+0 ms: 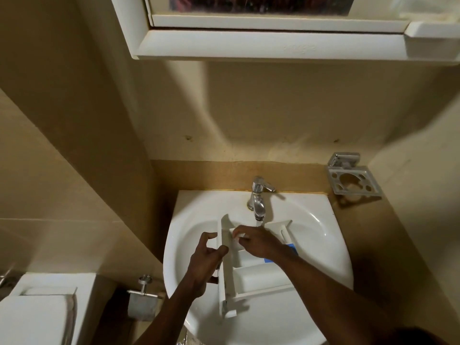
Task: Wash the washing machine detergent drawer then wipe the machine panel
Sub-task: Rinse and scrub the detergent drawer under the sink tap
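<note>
The detergent drawer [251, 272] lies in the bowl of the white sink [323, 245], under the tap [258, 202], with its long front panel turned to the left and standing on edge; its open compartments face up, and a blue part [291, 249] shows at its right side, partly hidden by the forearm. A thin stream of water [258, 223] falls from the spout to the back end of the drawer, just beside the right hand.

The left hand [205, 257] grips the front panel from the outer side; the thumb lies across the panel's top edge, the lower fingers curl round it, and the forefinger is bent and lifted clear of the plastic. The right hand [258, 241] reaches over the drawer from the right, fingers bent down into the back compartment; the fingertips pinch a small white piece [237, 239], and whether that is a cloth or part of the drawer I cannot tell.

A white mirror cabinet [249, 43] hangs on the wall above; a metal toothbrush holder [353, 181] is fixed to the wall right of the tap; at lower left stand a toilet tank [37, 310] and a paper roll holder [143, 298].
</note>
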{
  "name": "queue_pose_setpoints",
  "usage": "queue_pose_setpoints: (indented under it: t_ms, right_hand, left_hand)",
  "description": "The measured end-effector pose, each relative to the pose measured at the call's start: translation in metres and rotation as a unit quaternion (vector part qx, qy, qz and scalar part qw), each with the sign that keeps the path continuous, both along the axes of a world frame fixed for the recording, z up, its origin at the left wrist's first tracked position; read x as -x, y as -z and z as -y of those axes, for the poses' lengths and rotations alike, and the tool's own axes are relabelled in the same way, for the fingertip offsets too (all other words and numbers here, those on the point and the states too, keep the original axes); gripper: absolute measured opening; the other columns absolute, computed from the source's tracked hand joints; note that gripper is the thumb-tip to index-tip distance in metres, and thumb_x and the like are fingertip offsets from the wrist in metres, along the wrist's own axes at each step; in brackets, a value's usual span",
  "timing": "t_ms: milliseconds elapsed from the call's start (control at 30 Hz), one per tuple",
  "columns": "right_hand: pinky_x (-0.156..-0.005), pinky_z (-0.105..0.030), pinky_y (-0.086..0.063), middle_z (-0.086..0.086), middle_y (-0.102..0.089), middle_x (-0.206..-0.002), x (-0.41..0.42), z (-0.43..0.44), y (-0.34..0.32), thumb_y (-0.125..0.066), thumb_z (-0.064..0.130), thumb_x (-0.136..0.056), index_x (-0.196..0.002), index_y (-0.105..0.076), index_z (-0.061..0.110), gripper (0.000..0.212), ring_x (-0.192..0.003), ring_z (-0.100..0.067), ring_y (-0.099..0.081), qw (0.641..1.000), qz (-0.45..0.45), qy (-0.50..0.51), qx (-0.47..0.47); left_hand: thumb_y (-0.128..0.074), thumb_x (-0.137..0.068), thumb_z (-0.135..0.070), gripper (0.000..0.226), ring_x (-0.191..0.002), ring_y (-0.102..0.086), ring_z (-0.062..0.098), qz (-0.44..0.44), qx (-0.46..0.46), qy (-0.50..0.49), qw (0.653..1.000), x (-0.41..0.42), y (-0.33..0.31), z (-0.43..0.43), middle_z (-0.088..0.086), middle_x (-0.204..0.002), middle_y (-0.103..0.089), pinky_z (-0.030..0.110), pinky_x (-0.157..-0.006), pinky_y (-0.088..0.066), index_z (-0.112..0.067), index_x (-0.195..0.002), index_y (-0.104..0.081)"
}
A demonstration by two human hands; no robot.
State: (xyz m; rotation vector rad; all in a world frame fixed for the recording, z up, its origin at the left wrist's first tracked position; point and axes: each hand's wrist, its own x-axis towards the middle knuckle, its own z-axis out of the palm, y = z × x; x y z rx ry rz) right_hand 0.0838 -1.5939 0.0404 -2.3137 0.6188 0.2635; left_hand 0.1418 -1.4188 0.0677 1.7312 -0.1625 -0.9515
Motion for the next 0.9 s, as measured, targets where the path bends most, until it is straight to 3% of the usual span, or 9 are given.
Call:
queue_pose_setpoints:
  t_ms: [67,233,300,467,533,600,667,833,900]
  right_hand:
    - [-0.081,-0.030,-0.051,0.004,-0.071,-0.100,0.007,0.009,0.002,-0.053,0.023,-0.088,-0.099,-0.066,0.032,0.019,-0.095,-0.021,-0.066,0.999,-0.009,0.009,0.037]
    - [-0.085,-0.031,-0.049,-0.010,-0.067,-0.107,0.012,0.022,-0.004,-0.051,0.020,-0.083,-0.104,-0.067,0.010,0.028,-0.104,-0.030,-0.062,0.970,-0.103,0.168,0.139]
    - [-0.087,-0.032,-0.049,-0.012,-0.067,-0.109,0.005,0.018,-0.003,-0.052,0.018,-0.081,-0.106,-0.064,0.006,0.030,-0.105,-0.031,-0.061,0.972,-0.122,0.145,0.137]
    - [-0.085,-0.033,-0.047,-0.018,-0.063,-0.118,-0.015,-0.021,-0.010,-0.051,0.018,-0.091,-0.114,-0.057,0.003,0.028,-0.109,-0.035,-0.059,0.993,-0.103,-0.044,0.046]
    - [-0.089,-0.033,-0.044,-0.019,-0.061,-0.123,-0.016,-0.015,-0.016,-0.046,0.016,-0.095,-0.115,-0.058,-0.001,0.029,-0.113,-0.035,-0.057,0.983,-0.152,-0.091,0.053]
    - [-0.092,-0.035,-0.043,-0.020,-0.059,-0.126,-0.008,0.008,-0.016,-0.040,0.020,-0.092,-0.116,-0.059,-0.001,0.038,-0.115,-0.036,-0.055,0.965,-0.224,-0.100,0.089]
    - [-0.092,-0.036,-0.045,-0.018,-0.058,-0.125,0.002,0.031,-0.019,-0.043,0.026,-0.085,-0.117,-0.058,0.002,0.043,-0.113,-0.036,-0.056,0.959,-0.254,-0.043,0.119]
    - [-0.076,-0.031,-0.048,-0.005,-0.064,-0.105,0.023,0.043,-0.030,-0.050,0.023,-0.085,-0.101,-0.062,0.015,0.022,-0.100,-0.027,-0.062,0.955,-0.048,0.171,0.238]
    - [-0.079,-0.033,-0.047,-0.004,-0.059,-0.111,0.033,0.050,-0.027,-0.058,0.027,-0.083,-0.106,-0.056,0.015,0.027,-0.106,-0.027,-0.057,0.953,-0.026,0.234,0.188]
  left_hand:
    - [-0.060,-0.091,-0.023,0.029,-0.064,-0.053,0.016,-0.003,0.003,-0.002,1.000,0.000,0.000,0.000,0.002,-0.070,-0.050,0.032,-0.056,-0.055,-0.032,-0.117,-0.049]
    - [-0.061,-0.090,-0.023,0.033,-0.066,-0.056,0.016,-0.005,0.001,0.001,1.000,0.001,-0.001,0.003,0.004,-0.075,-0.054,0.034,-0.057,-0.056,-0.030,-0.120,-0.049]
    - [-0.062,-0.090,-0.024,0.034,-0.069,-0.057,0.018,-0.001,-0.001,0.005,1.000,0.001,-0.001,0.004,0.006,-0.079,-0.057,0.036,-0.059,-0.058,-0.030,-0.120,-0.049]
    - [-0.063,-0.090,-0.025,0.030,-0.071,-0.059,0.019,0.015,-0.004,0.011,1.000,0.004,-0.003,0.006,0.007,-0.085,-0.058,0.034,-0.056,-0.058,-0.032,-0.117,-0.051]
    - [-0.063,-0.090,-0.024,0.030,-0.070,-0.059,0.019,0.022,-0.010,0.000,1.000,0.005,-0.001,0.005,0.007,-0.087,-0.059,0.037,-0.059,-0.059,-0.032,-0.116,-0.051]
    - [-0.062,-0.090,-0.022,0.031,-0.067,-0.056,0.019,0.022,-0.014,-0.009,1.000,0.004,0.000,0.005,0.006,-0.084,-0.058,0.036,-0.058,-0.058,-0.030,-0.117,-0.050]
    - [-0.061,-0.090,-0.021,0.032,-0.067,-0.056,0.019,0.023,-0.017,-0.015,0.999,0.004,0.000,0.004,0.006,-0.083,-0.059,0.035,-0.056,-0.057,-0.029,-0.119,-0.049]
    - [-0.060,-0.091,-0.020,0.033,-0.069,-0.058,0.019,0.026,-0.019,-0.017,0.999,0.004,-0.004,0.001,0.007,-0.085,-0.060,0.032,-0.051,-0.054,-0.029,-0.121,-0.046]
    - [-0.060,-0.091,-0.019,0.034,-0.065,-0.057,0.018,0.021,-0.019,-0.026,0.999,0.003,-0.005,0.000,0.007,-0.080,-0.058,0.030,-0.049,-0.053,-0.027,-0.120,-0.045]
